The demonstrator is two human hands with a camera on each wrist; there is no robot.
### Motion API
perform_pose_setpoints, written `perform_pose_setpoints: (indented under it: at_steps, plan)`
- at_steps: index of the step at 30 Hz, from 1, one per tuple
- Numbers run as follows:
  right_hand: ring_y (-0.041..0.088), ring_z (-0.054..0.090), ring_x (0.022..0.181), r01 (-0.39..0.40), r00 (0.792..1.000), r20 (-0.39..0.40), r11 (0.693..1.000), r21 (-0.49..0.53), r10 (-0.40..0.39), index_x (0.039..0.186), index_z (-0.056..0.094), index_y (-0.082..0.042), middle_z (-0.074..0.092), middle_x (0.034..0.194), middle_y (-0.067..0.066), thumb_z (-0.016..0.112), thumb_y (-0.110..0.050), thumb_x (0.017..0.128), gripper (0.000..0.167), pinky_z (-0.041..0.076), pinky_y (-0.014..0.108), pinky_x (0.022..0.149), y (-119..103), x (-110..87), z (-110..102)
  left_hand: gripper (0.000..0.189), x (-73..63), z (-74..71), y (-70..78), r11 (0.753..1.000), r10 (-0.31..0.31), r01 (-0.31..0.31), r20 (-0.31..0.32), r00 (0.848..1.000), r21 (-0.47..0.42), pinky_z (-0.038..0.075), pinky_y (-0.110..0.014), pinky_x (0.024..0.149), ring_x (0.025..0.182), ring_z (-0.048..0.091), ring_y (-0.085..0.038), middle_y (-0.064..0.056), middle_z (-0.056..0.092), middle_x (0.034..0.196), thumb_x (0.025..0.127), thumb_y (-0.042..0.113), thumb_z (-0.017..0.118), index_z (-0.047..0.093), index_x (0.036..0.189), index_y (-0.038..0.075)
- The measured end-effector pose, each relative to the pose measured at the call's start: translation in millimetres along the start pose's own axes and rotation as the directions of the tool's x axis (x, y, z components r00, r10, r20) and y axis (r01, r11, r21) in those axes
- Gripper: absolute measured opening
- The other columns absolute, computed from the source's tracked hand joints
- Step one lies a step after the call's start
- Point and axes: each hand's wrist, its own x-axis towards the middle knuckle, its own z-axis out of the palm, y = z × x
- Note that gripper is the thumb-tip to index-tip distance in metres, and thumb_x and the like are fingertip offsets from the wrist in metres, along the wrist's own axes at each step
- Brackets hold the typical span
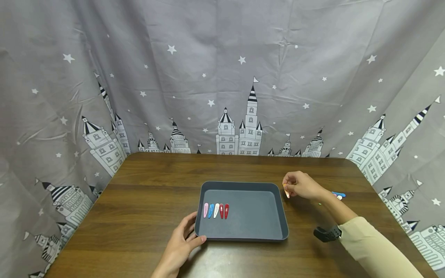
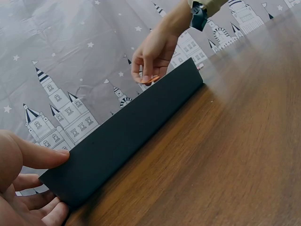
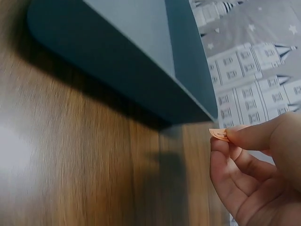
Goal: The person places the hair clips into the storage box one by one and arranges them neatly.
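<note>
A dark grey rectangular tray [image 1: 257, 212] lies on the wooden table. Inside it, near the left wall, snap hair clips stand in a row: a pink clip [image 1: 206, 210], a blue clip [image 1: 211, 211], a white clip [image 1: 216, 211] and two red clips [image 1: 226, 211]. My left hand [image 1: 182, 240] grips the tray's near left corner, thumb at the rim and fingers against the outer side. Just beyond the tray's right wall, my right hand [image 1: 301, 185] pinches an orange hair clip [image 3: 218, 135] between thumb and fingertips, held above the table.
Behind my right forearm, a small group of more clips lies on the table, including a blue clip [image 1: 338, 194]; the arm partly hides them. A dark watch [image 1: 326, 234] is on the right wrist. A grey curtain [image 1: 208, 85] with castles and stars hangs behind the table.
</note>
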Motion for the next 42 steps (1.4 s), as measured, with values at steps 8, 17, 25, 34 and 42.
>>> perform_pose_setpoints:
  at_steps: [8, 17, 25, 34, 42]
  plan:
    - [0.019, 0.064, 0.068, 0.034, 0.999, 0.014, 0.999, 0.017, -0.034, 0.092, 0.066, 0.001, 0.066, 0.074, 0.004, 0.064, 0.003, 0.098, 0.006, 0.062, 0.042, 0.064, -12, 14.1, 14, 0.076, -1.0, 1.8, -1.5, 1.000, -0.007, 0.007, -0.001, 1.000, -0.014, 0.052, -0.045, 0.103, 0.137, 0.045, -0.049, -0.032, 0.043, 0.152, 0.087, -0.009, 0.073, 0.039, 0.154, -0.001]
    - [0.017, 0.064, 0.068, 0.088, 0.995, 0.052, 0.996, 0.035, -0.089, 0.093, 0.066, -0.001, 0.066, 0.073, 0.003, 0.064, 0.003, 0.098, 0.007, 0.061, 0.036, 0.064, -26, 32.3, 32, 0.075, 0.3, 1.9, -0.4, 1.000, 0.002, -0.002, -0.004, 1.000, -0.018, 0.051, -0.042, 0.105, 0.138, 0.045, -0.045, -0.029, 0.044, 0.152, 0.087, -0.011, 0.072, 0.041, 0.153, -0.001]
    - [0.015, 0.064, 0.065, 0.108, 0.990, 0.083, 0.992, 0.070, -0.113, 0.090, 0.066, -0.003, 0.066, 0.071, 0.002, 0.065, 0.005, 0.097, 0.010, 0.060, 0.034, 0.062, -37, 47.7, 59, 0.074, 0.4, 2.3, -0.6, 1.000, -0.001, 0.001, -0.005, 1.000, -0.011, 0.051, -0.043, 0.105, 0.138, 0.045, -0.046, -0.030, 0.045, 0.151, 0.086, -0.011, 0.073, 0.041, 0.153, -0.002]
    - [0.016, 0.065, 0.066, 0.093, 0.989, 0.102, 0.986, 0.139, -0.107, 0.091, 0.065, -0.004, 0.068, 0.073, 0.003, 0.066, 0.004, 0.097, 0.010, 0.062, 0.037, 0.064, -49, 59.8, 83, 0.075, -1.6, 0.8, 0.1, 1.000, -0.008, 0.008, -0.002, 1.000, -0.006, 0.054, -0.041, 0.101, 0.137, 0.044, -0.049, -0.033, 0.045, 0.149, 0.087, -0.010, 0.073, 0.039, 0.153, -0.002]
    - [0.018, 0.066, 0.068, 0.079, 0.985, 0.135, 0.971, 0.227, -0.112, 0.094, 0.065, 0.001, 0.067, 0.076, 0.006, 0.067, 0.003, 0.097, 0.004, 0.062, 0.037, 0.065, -59, 76.7, 100, 0.075, -0.2, 0.8, 1.4, 1.000, -0.007, 0.007, -0.010, 1.000, 0.011, 0.050, -0.047, 0.105, 0.139, 0.042, -0.049, -0.032, 0.044, 0.151, 0.087, -0.009, 0.074, 0.040, 0.153, -0.002]
